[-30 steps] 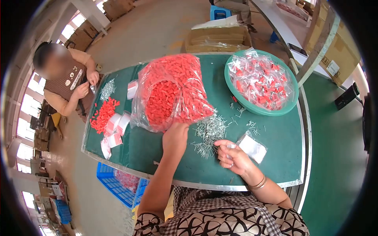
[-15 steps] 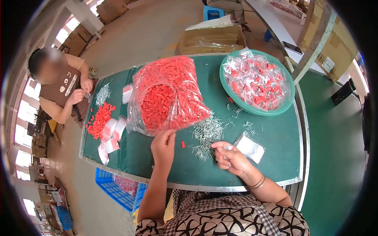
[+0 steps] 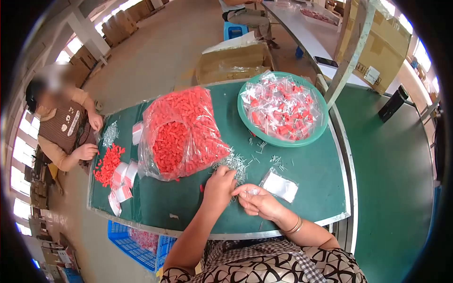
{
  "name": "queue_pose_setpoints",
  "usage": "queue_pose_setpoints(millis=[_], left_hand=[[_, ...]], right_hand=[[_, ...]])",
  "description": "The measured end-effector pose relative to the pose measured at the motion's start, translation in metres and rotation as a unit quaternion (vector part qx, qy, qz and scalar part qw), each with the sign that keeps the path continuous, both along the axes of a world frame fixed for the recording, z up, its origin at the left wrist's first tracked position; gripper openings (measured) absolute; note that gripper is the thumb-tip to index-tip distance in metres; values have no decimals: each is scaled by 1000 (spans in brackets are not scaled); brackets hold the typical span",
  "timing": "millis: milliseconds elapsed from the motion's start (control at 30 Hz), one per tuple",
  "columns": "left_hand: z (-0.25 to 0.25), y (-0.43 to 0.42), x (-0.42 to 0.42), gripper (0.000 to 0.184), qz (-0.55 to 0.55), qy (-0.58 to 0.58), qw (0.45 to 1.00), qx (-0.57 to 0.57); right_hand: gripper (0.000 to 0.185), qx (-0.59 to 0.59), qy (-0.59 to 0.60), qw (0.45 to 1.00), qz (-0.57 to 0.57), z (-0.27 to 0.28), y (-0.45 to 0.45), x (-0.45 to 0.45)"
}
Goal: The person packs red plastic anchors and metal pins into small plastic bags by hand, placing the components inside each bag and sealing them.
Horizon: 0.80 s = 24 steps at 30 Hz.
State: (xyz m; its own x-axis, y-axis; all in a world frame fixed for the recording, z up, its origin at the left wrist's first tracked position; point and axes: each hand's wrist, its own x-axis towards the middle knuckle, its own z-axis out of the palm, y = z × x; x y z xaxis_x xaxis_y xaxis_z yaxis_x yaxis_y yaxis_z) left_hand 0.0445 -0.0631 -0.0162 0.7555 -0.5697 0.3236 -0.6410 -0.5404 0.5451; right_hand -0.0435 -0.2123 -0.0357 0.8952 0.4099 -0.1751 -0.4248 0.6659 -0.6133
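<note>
My left hand [image 3: 219,189] is over the near side of a pile of small silver screws [image 3: 238,166], fingers bent together; what they hold, if anything, is hidden. Close beside it, my right hand [image 3: 258,203] is closed on a small clear plastic bag [image 3: 253,191], its thumb and forefinger near the left hand. One loose red plastic plug [image 3: 202,188] lies left of my left hand. Beyond the hands sits a large clear sack [image 3: 186,129] full of such red plugs. A stack of clear flat bags [image 3: 279,185] rests right of the screws.
A green basin [image 3: 283,141] of filled small bags stands at the back right. Left on the table are red plugs [image 3: 108,165], screws [image 3: 110,134] and white-and-red packets [image 3: 123,193], near a co-worker [image 3: 66,122]. A metal post [image 3: 351,52] rises at right; a blue crate [image 3: 130,243] sits below.
My left hand has moved right, from the sack's near edge to the screws, close to my right hand. The view has shifted. The co-worker's hands have moved apart.
</note>
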Motion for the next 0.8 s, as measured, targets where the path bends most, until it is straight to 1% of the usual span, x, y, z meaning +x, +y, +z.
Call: queue_pose_setpoints(millis=[100, 200, 233, 300, 333, 367, 400, 433, 467, 500, 533, 567, 600, 633, 667, 733, 800], left_hand=[[-12, 1, 0, 20, 20, -15, 1000, 2], [-10, 4, 1, 16, 17, -41, 999, -10], [-7, 4, -2, 14, 29, -40, 998, -31], [4, 7, -7, 11, 63, -49, 994, -72], [6, 11, -12, 6, 69, -58, 992, -83], [16, 11, -26, 7, 79, -34, 990, -114], [30, 11, -37, 12, 45, -134, 989, -50], [43, 14, -51, 13, -4, -113, 990, -90], [35, 10, -65, 12, -2, -80, 989, -125], [25, 1, -75, 13, -30, 14, 998, -60], [10, -8, -80, 17, -34, 139, 978, -152], [-13, -18, -83, 17, 20, -23, 993, -113], [-20, -22, -85, 16, 80, -72, 986, -127], [-35, -16, -86, 21, 29, -94, 993, -70], [5, 8, -99, 21, 26, -46, 994, -91], [10, 14, -98, 23, 103, -12, 990, -97], [11, 27, -96, 23, 140, -15, 983, -121]], right_hand=[[31, 53, 1, 998, -18, -1, -1, 1], [36, 95, 28, 994, -35, 4, 0, 3], [39, 99, 28, 994, -32, 1, 1, 4], [39, 110, 18, 992, -52, 0, 2, 0], [39, 122, 6, 992, -40, 0, 5, 2], [35, 150, 21, 987, -46, -2, 4, -3], [36, 158, 25, 986, -40, -4, 5, -6], [36, 152, 34, 987, -40, -3, 13, -7], [36, 129, 46, 990, -43, -2, 17, -7], [36, 90, 51, 993, -51, -1, 18, -2], [36, 46, 56, 996, -52, 0, 19, 5], [36, 2, 57, 997, -51, 3, 24, 12], [36, -38, 57, 996, -53, 7, 30, 17], [36, -62, 55, 996, -43, 10, 39, 21], [37, -82, 52, 995, -34, 13, 43, 23], [37, -106, 51, 993, -18, 19, 58, 27], [37, -123, 48, 991, -2, 22, 65, 30]])
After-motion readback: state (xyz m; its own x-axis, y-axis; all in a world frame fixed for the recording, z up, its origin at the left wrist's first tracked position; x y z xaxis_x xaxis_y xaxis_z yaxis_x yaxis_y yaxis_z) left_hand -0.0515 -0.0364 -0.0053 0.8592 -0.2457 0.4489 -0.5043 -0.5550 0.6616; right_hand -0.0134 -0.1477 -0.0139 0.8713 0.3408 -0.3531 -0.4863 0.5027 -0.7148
